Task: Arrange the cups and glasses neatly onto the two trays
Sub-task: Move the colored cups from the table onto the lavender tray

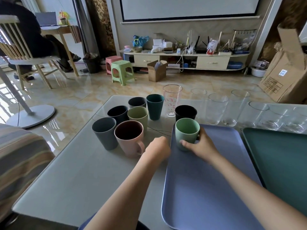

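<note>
My right hand (pixel 200 146) grips a light green mug (pixel 187 132) that stands at the far left corner of the lavender tray (pixel 207 188). A dark teal tray (pixel 282 163) lies to its right with nothing on it. My left hand (pixel 157 151) hovers with curled fingers just left of the lavender tray, next to a pink mug (pixel 130 138). Several coloured cups stand on the table beyond: a grey cup (pixel 104 132), an olive cup (pixel 138 116), a teal cup (pixel 155 106) and a black mug (pixel 185 112). A printed glass (pixel 172 100) and several clear glasses (pixel 216 108) line the far edge.
The grey table (pixel 79 171) ends near the cups at the far side. A striped sofa arm (pixel 21 156) sits at the left. A fan base (pixel 31 115), stools (pixel 123 72) and cardboard boxes (pixel 285 77) stand on the floor beyond. A person sits on a chair at far left.
</note>
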Motion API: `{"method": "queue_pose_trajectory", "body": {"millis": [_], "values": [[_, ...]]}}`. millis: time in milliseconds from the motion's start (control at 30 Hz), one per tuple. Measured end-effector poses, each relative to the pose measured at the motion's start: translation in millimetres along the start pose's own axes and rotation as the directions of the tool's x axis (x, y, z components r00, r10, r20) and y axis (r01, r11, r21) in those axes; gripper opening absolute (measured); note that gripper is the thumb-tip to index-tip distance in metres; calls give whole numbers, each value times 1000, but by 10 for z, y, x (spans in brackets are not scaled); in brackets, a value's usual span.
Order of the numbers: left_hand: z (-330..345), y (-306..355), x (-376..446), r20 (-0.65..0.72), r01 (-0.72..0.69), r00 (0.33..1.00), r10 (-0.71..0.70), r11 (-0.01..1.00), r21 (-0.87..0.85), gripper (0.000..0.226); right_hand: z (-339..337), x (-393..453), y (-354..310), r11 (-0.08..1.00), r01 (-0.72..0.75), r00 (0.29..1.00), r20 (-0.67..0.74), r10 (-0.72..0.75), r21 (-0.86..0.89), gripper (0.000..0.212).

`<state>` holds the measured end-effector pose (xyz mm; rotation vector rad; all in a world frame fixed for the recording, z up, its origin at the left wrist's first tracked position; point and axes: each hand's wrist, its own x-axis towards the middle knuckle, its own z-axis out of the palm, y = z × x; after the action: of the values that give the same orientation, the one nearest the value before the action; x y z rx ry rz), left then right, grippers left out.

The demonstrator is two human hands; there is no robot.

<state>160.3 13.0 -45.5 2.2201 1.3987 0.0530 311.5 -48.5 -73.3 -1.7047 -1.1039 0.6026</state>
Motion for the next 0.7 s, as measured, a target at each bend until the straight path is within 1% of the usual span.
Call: {"method": "queue_pose_trajectory", "body": {"millis": [100,167,333,500,700], "values": [[95,-36,36,128,-57,991,46,995,84,33,15,38,31,1000,-21,1000,-6,21,22,69],[130,-41,56,163,-90,984,71,989,115,29,10,40,43,1000,-21,1000,-4,21,16,69],[148,-43,46,193,-108,978,78,983,148,27,-23,19,-13,999,-6,999,32,5,34,70],[112,-59,8,189,-134,976,104,979,151,30,-1,7,-47,1000,1,1000,26,-1,1,70],[42,-46,-109,228,-152,967,116,977,147,33,-29,-6,-61,999,-5,999,49,7,-50,73]]}}
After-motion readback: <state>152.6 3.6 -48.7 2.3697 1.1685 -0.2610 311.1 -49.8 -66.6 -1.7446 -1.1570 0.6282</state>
